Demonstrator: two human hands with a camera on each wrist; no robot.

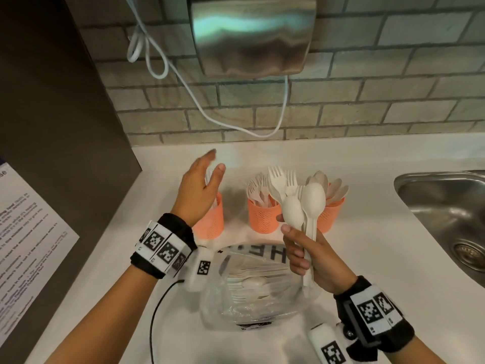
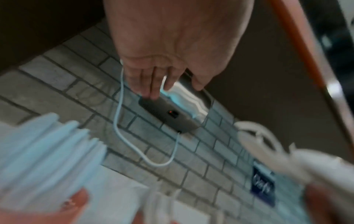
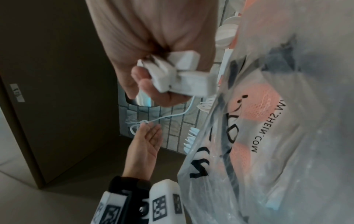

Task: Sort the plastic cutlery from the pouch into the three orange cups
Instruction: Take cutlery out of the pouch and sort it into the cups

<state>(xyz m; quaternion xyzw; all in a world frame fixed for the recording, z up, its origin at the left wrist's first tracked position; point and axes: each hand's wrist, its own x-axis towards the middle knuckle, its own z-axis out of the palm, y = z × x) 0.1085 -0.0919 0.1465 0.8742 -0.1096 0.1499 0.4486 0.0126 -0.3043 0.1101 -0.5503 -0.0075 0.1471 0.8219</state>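
Note:
Three orange mesh cups stand in a row on the white counter: the left cup (image 1: pixel 211 219) partly behind my left hand, the middle cup (image 1: pixel 263 215) full of forks, the right cup (image 1: pixel 332 215) full of spoons. My right hand (image 1: pixel 305 254) grips a bunch of white spoons and forks (image 1: pixel 304 203) by the handles, raised in front of the middle and right cups. In the right wrist view the handle ends (image 3: pixel 178 74) stick out of the fist. My left hand (image 1: pixel 202 187) hovers open above the left cup, holding nothing. The clear plastic pouch (image 1: pixel 252 287) with more cutlery lies below both hands.
A steel sink (image 1: pixel 446 216) is sunk into the counter at the right. A metal dispenser (image 1: pixel 252 35) with a hanging white cable (image 1: pixel 199 106) is mounted on the brick wall. A dark cabinet panel (image 1: pixel 52 127) with a paper notice bounds the left side.

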